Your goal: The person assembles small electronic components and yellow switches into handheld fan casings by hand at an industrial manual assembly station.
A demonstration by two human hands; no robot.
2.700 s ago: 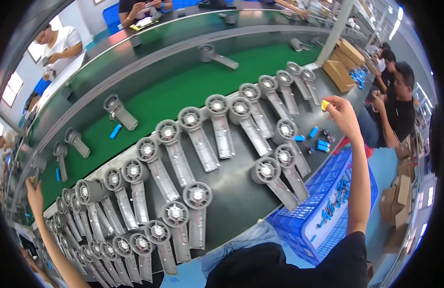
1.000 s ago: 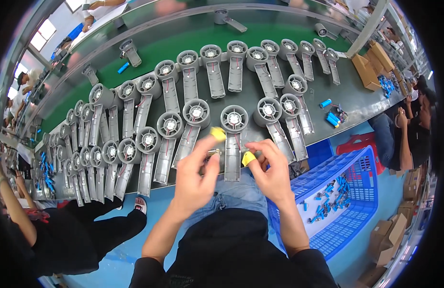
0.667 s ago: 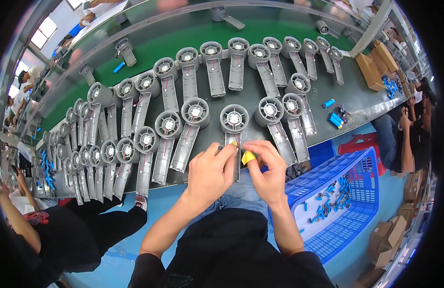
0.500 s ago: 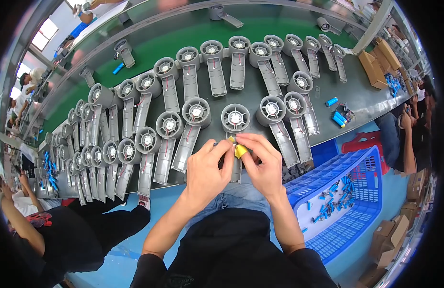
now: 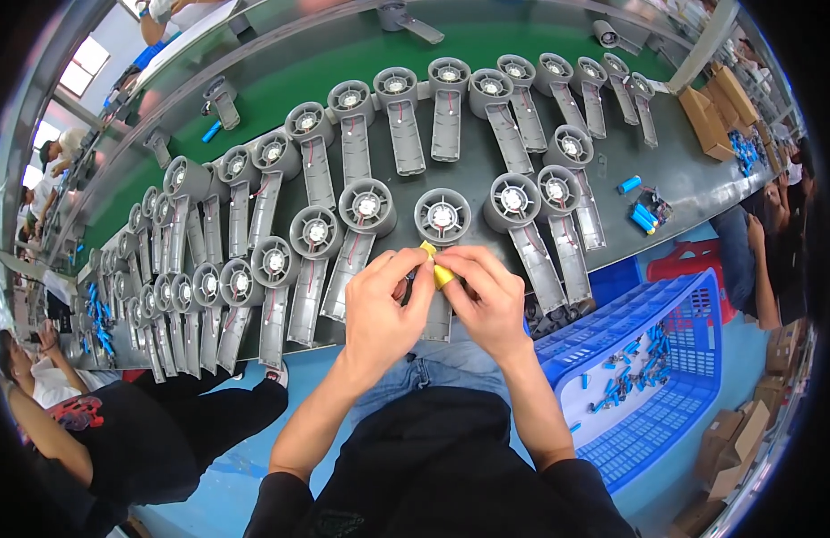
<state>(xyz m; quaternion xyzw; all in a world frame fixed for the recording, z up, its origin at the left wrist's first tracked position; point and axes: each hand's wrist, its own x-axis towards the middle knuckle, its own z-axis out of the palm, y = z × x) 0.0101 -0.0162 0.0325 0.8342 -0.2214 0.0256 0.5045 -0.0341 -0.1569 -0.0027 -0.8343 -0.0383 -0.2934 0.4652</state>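
Observation:
Over a grey fan housing (image 5: 442, 218) with a round vaned head and a trough-like handle, both my hands work close together. My left hand (image 5: 382, 303) pinches the upper end of a yellow tape-like piece (image 5: 443, 275) between thumb and fingertips. The thicker lower part of that piece is gripped by my right hand (image 5: 488, 300), its thumb and fingers closed round it. Fingers cover much of the yellow piece, and the hands hide part of the handle beneath. Another fan housing (image 5: 367, 208) lies just left, and one more (image 5: 512, 203) lies to the right.
Many similar fan housings lie in curved rows across the dark table (image 5: 648, 242). Blue cylindrical cells (image 5: 644, 218) lie at the right. A blue crate (image 5: 558, 372) with loose blue parts stands below the table edge. Cardboard boxes (image 5: 702, 121) stand far right; a co-worker's sleeve (image 5: 119, 435) is at left.
The yellow piece has risen slightly and tilted between my hands, its upper end showing more in the left fingertips. The view has shifted a little. Both hands keep their hold.

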